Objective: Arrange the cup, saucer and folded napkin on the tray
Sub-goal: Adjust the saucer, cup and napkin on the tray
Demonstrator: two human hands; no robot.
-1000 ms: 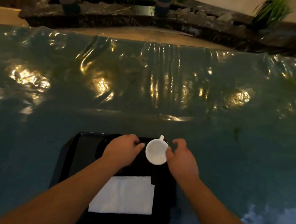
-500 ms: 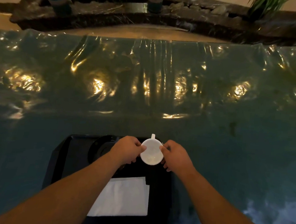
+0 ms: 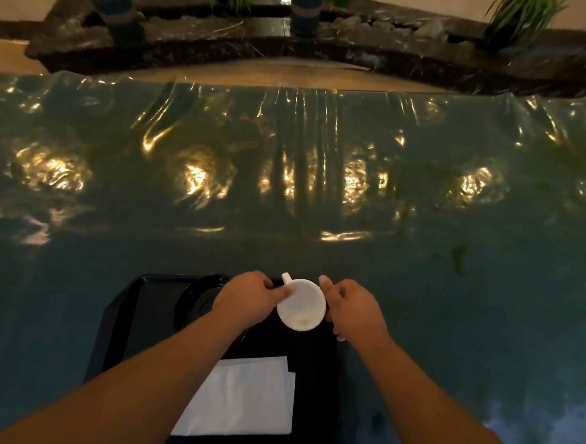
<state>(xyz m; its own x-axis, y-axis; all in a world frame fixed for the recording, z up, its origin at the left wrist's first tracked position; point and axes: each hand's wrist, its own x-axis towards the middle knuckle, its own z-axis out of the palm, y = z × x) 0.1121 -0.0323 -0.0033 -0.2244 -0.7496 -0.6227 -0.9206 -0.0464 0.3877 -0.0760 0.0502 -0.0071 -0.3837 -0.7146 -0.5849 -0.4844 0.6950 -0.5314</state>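
A white cup (image 3: 301, 304) sits at the far right corner of the black tray (image 3: 124, 321), its handle pointing away from me. My left hand (image 3: 251, 300) touches the cup's left side with fingers curled. My right hand (image 3: 353, 309) cups its right side. A dark saucer (image 3: 196, 296) lies on the tray left of the cup, partly hidden under my left hand. A white folded napkin (image 3: 243, 399) lies flat on the near part of the tray, partly covered by my left forearm.
The tray rests on a table under a shiny, wrinkled plastic cover (image 3: 287, 187). Beyond the far edge runs a dark stone ledge (image 3: 329, 49) with potted plants (image 3: 114, 3).
Both hands have closed in on the cup from either side. The cup's handle has turned from far right toward far left. The camera view has shifted slightly.
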